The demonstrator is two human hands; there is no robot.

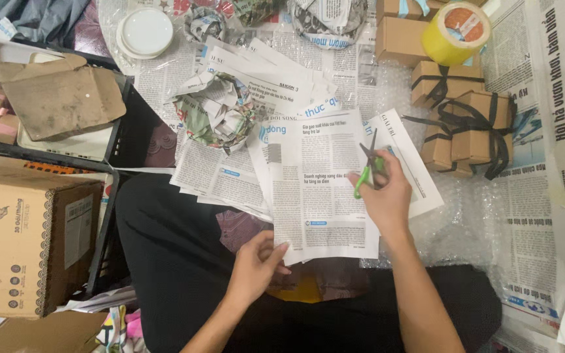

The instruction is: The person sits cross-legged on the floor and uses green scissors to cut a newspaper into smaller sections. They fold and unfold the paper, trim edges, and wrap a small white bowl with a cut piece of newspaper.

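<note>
- Holding a newspaper sheet (318,186) by its lower left corner: left hand (256,265), fingers pinched on the paper edge, above the person's dark-clad lap (178,261).
- Right hand (384,196): fingers closed through the green handles of a pair of scissors (369,167), blades parted, tips resting on the right part of the newspaper sheet.
- Stack of cut newspaper pieces (230,176): just left of the newspaper sheet, partly under it.
- Crumpled paper ball (220,111): up-left of the newspaper sheet, on the stack.
- Small brown boxes tied with black ribbon (469,127): right of the newspaper sheet, on bubble wrap (452,222).
- Yellow tape roll (456,33): far up-right of the newspaper sheet.
- White lid (145,31): far up-left.
- Large cardboard carton (31,242): well left of the newspaper sheet.
</note>
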